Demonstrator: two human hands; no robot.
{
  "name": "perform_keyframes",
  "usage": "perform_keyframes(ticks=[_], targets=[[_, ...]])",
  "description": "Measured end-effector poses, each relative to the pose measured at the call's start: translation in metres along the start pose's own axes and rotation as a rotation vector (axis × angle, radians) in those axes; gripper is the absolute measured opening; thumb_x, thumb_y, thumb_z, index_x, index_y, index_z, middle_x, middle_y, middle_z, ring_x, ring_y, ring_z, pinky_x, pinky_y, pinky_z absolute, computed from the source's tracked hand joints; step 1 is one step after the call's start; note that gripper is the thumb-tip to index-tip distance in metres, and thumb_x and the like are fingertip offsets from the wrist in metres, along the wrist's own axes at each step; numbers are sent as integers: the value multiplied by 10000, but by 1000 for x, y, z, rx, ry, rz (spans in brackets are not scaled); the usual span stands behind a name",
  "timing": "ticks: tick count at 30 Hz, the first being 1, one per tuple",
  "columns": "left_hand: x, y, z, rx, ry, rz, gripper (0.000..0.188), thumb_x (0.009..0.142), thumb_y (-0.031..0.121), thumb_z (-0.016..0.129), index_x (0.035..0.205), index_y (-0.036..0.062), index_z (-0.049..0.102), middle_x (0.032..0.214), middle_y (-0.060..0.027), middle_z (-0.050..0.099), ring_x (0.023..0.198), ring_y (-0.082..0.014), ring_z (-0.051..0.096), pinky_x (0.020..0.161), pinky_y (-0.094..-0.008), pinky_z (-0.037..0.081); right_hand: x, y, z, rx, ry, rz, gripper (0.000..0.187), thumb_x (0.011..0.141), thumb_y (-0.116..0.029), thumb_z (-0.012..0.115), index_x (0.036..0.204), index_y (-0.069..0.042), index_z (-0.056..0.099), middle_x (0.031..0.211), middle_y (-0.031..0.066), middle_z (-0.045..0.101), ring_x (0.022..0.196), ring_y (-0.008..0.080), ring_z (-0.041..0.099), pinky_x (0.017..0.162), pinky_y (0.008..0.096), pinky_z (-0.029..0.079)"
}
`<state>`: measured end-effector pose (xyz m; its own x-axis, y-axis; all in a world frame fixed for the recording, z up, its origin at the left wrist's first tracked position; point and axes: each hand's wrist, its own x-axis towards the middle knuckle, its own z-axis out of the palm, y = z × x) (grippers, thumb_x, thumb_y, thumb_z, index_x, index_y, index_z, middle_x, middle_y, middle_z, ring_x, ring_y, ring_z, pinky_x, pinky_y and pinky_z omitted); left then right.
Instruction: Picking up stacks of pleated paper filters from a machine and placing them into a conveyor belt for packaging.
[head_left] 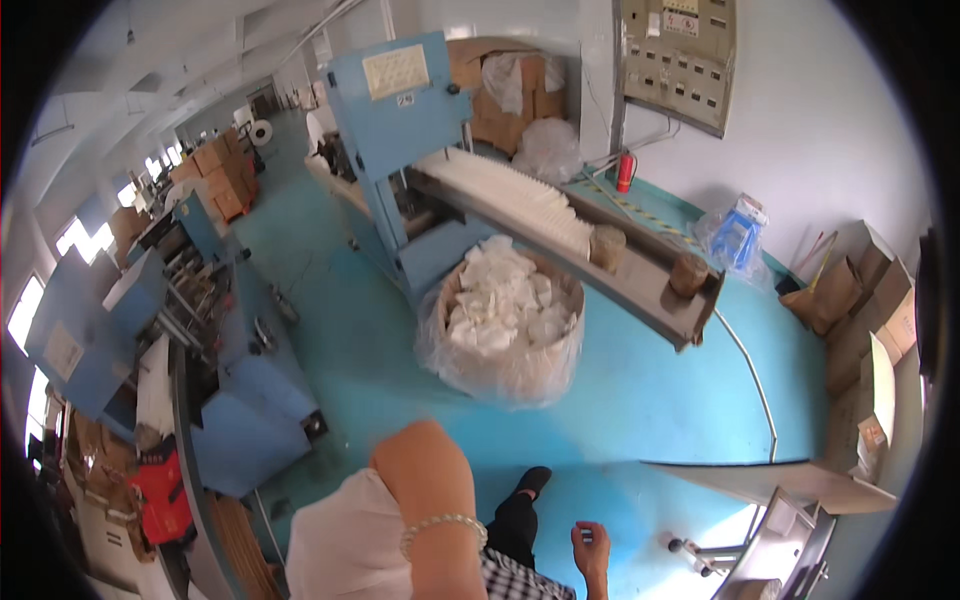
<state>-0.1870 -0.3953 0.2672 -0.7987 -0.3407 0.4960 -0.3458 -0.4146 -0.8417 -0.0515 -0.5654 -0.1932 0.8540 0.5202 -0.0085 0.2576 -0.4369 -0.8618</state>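
Note:
My left arm (pixel 430 470) is raised and bent close in front of me, its elbow forward, with a white sleeve (pixel 350 540) and a beaded bracelet (pixel 445 522) at the wrist. The left hand itself lies beyond the lower edge. Low beside my checked garment hangs my right hand (pixel 592 548), loosely curled, its fingers a little apart and nothing visible in them. A dark shoe (pixel 536 481) is on the floor ahead. Farther off stands a round bin (pixel 520 375) wrapped in clear plastic, heaped with crumpled white sheets (pixel 500 300). Neither hand touches it.
A blue machine (pixel 395 110) feeds a long metal trough (pixel 640 310) holding a white folded stack (pixel 510 195) and two brown cylinders. Another blue machine (pixel 245 400) stands left. Cartons (pixel 870 370) line the right wall; a metal-topped stand (pixel 780 545) is near right.

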Motion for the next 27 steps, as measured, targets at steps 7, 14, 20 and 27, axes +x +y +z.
perform_keyframes(ticks=[7, 14, 20, 27], targets=[[-169, -41, -103, 462, -148, -344, 380, 974, 266, 555, 1277, 37, 546, 1170, -118, 601, 1128, -283, 520, 948, -434, 403, 142, -34, 43, 126, -281, -47, 320, 922, -340, 686, 1095, -71, 685, 815, 126, 715, 737, 193, 662, 682, 331, 528], [-338, -78, -218, 499, -786, -1245, 439, 750, 112, 792, 1140, 3, 622, 1122, -169, 670, 934, -343, 655, 737, -403, 544, 269, -84, 60, -61, -458, 11, 284, 906, -266, 683, 1077, -39, 688, 899, 135, 728, 816, 227, 700, 706, 351, 531], [-528, -115, -249, 615, -1070, -1664, 563, 873, 230, 668, 1361, 38, 464, 1430, -246, 411, 1299, -444, 397, 1019, -571, 341, 390, -191, 6, -9, -174, -104, 213, 899, -129, 705, 1081, -24, 672, 855, 80, 707, 766, 152, 649, 661, 289, 521], [-647, -151, -269, 589, -1413, -1677, 568, 794, 168, 723, 1310, 106, 495, 1530, -280, 240, 1386, -477, 265, 991, -649, 286, 480, -221, -87, -281, 240, -124, 232, 920, -54, 647, 1141, -7, 596, 1128, 91, 581, 877, 186, 609, 714, 291, 515]])
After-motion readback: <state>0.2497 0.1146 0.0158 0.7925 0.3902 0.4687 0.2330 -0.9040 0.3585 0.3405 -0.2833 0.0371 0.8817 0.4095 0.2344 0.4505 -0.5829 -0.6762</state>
